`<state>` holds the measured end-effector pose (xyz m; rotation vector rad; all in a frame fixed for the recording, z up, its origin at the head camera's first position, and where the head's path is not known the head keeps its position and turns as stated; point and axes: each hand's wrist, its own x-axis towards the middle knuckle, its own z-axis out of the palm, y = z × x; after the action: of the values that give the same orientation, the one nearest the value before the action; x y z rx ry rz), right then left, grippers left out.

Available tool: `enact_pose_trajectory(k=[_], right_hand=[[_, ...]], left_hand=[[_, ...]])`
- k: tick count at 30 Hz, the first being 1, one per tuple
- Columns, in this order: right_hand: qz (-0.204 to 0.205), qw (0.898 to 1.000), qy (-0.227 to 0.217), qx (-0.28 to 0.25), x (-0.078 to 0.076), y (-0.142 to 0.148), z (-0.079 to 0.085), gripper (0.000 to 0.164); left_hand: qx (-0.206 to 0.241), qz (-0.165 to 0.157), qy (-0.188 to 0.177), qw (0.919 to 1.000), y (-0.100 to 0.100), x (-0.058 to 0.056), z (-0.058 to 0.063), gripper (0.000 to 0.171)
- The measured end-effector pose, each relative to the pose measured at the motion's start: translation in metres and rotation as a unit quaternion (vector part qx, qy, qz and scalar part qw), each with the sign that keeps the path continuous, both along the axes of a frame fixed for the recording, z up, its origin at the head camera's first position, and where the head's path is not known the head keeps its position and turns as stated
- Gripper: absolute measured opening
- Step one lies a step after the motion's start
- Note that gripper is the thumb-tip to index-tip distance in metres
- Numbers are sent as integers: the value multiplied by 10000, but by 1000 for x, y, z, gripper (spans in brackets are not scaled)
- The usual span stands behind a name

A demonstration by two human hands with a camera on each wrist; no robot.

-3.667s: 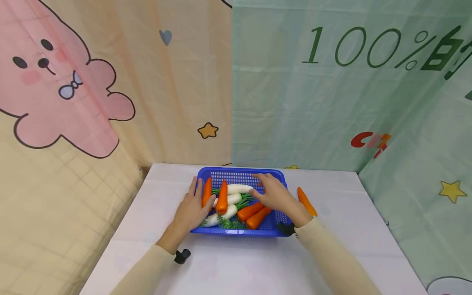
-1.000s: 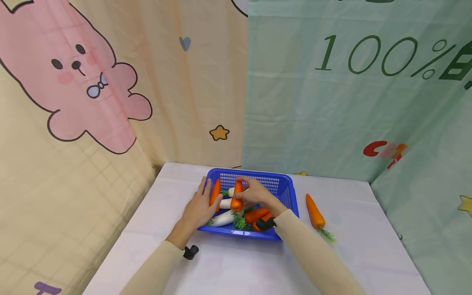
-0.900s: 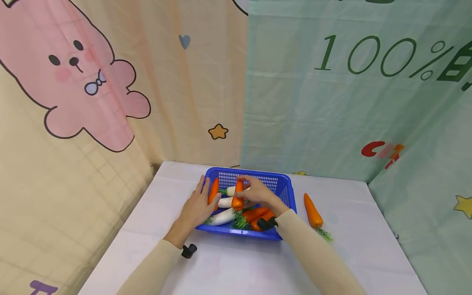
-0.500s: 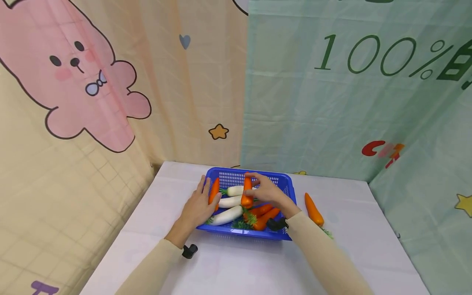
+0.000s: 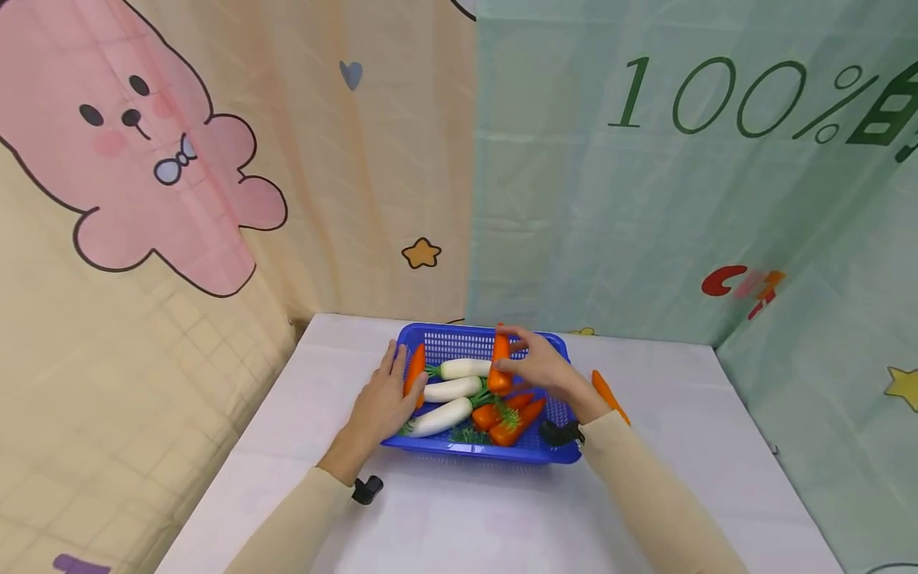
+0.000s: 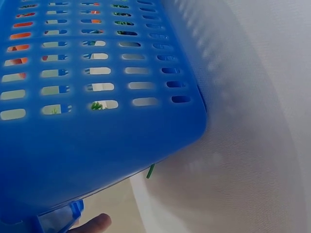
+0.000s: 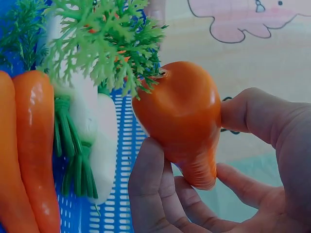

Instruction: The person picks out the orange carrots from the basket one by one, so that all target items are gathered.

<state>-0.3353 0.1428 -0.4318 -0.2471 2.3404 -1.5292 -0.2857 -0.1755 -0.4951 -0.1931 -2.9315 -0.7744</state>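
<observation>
The right hand [image 5: 541, 367] is pinching a carrot [image 5: 500, 381] above the blue basket [image 5: 459, 450], having just shifted it rightward; the white radishes [image 5: 452, 389] are now showing more fully. The carrot is apparently hanging free, not yet set down. The left hand [image 5: 380, 406] is resting, fingers straight, along the basket's left rim.

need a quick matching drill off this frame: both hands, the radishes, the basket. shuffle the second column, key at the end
Column one
1. Right hand
2. White radishes
3. Basket
4. Left hand

Column two
A. Blue, with slotted walls
B. At the basket's left rim
C. Holding a carrot
D. Lying inside the basket, three in view

Pairs: 1-C, 2-D, 3-A, 4-B
</observation>
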Motion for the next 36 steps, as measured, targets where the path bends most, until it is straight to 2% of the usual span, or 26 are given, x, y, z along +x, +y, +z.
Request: enact_pose_trajectory(k=[10,16,31,36], right_hand=[[-28,10000,11,-8,4,26,8,76],[-206,9997,75,46,6,48,10,76],[-492,9988,-9,78,18,117,9,75],[-571,9983,-45,45,24,134,2,75]], left_hand=[[-8,36,47,10000,-6,4,5,88],[-23,-43,7,10000,-7,3,6,87],[110,-41,21,9999,-1,7,4,86],[17,-110,0,9999,-1,5,4,87]])
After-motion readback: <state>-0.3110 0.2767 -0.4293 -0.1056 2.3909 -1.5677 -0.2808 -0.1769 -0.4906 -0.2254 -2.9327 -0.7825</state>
